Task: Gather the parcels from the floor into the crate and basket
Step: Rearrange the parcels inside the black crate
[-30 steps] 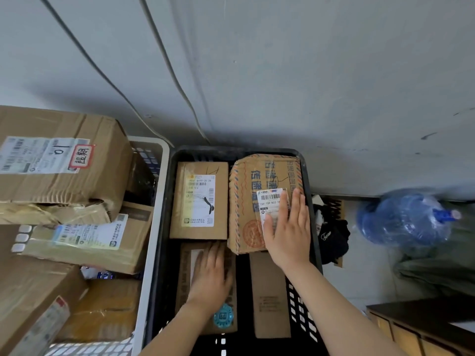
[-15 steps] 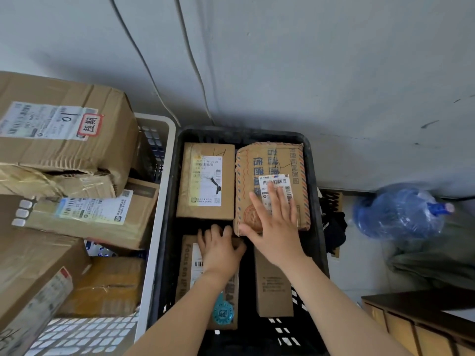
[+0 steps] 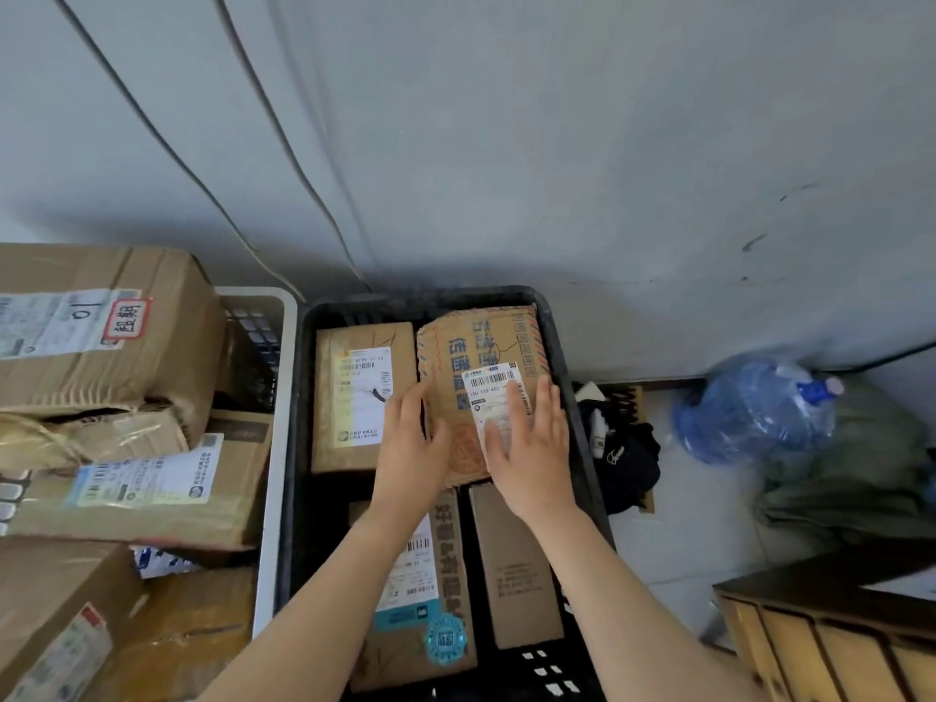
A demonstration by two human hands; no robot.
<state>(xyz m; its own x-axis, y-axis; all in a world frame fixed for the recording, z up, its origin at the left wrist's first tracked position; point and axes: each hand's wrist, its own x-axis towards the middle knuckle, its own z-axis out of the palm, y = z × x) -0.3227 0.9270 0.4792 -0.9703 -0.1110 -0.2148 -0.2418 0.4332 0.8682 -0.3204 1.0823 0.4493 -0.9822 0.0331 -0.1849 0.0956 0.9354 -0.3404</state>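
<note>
A black plastic crate [image 3: 296,448] stands against the wall and holds several cardboard parcels. At its far right lies a brown parcel with an airmail-striped border [image 3: 471,342] and a white label. My right hand [image 3: 532,458] lies flat on that label, fingers spread. Over this parcel's left edge rests my left hand [image 3: 407,453], fingers straight and thumb on the parcel top. A plain labelled box [image 3: 349,397] sits just left of it. Two more parcels [image 3: 430,575] [image 3: 516,564] lie in the near half, partly under my forearms.
A white basket [image 3: 276,438] left of the crate is piled with large cardboard boxes [image 3: 101,336]. Right of the crate are dark clothing [image 3: 623,458], a blue water bottle [image 3: 749,407] and a wooden cabinet [image 3: 835,625]. A grey wall with cables rises behind.
My left hand left the near-left parcel and moved up to the striped parcel's left edge. My right hand stays flat on its label.
</note>
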